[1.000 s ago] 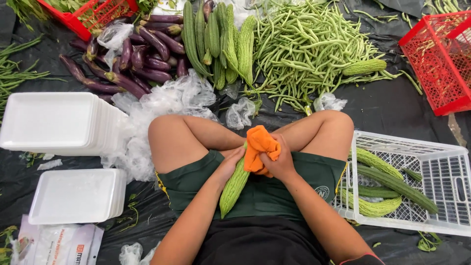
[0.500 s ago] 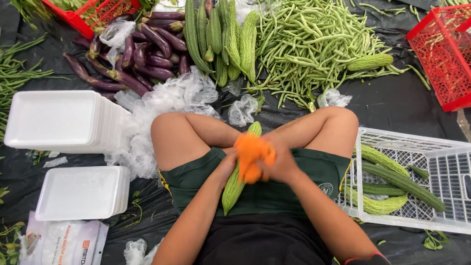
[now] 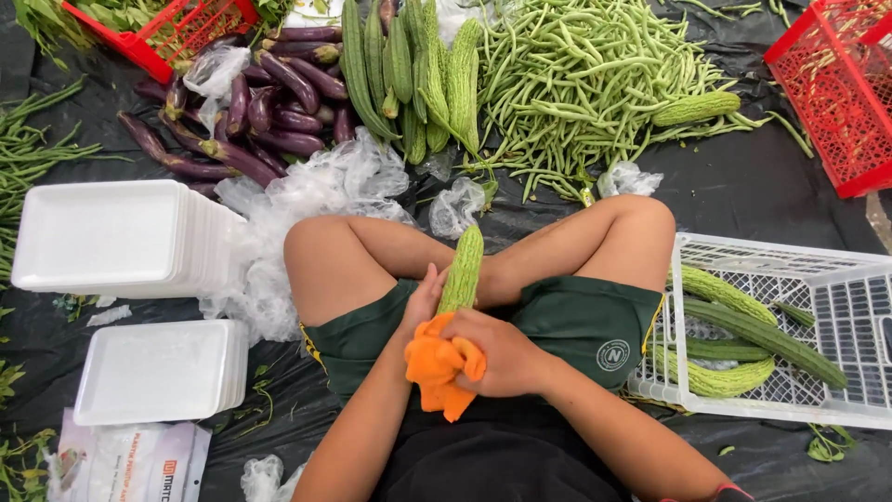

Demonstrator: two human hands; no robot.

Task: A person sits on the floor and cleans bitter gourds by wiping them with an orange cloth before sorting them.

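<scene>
Underneath everything lies a black plastic sheet (image 3: 762,204) spread on the ground, with the person sitting cross-legged on it at the lower middle of the frame. Nearest the camera, the right hand (image 3: 502,353) is closed around an orange cloth (image 3: 441,372), which is pressed against the lower end of a bitter gourd (image 3: 462,270). The left hand (image 3: 423,302) sits just left of the gourd, its fingers touching the gourd's side; how firmly it grips cannot be told. The gourd points up the frame from the lap, between the two knees.

At the lower left lies a printed plastic bag (image 3: 130,460), and above it two stacks of white foam trays (image 3: 158,372). At the right a white plastic crate (image 3: 836,307) holds several more green gourds (image 3: 743,325). Crumpled clear plastic bags (image 3: 316,195) lie beyond the left knee. Farther up are purple eggplants (image 3: 269,121), a row of gourds (image 3: 418,74) and a large heap of green beans (image 3: 595,84). Red baskets (image 3: 836,93) sit in the upper corners.
</scene>
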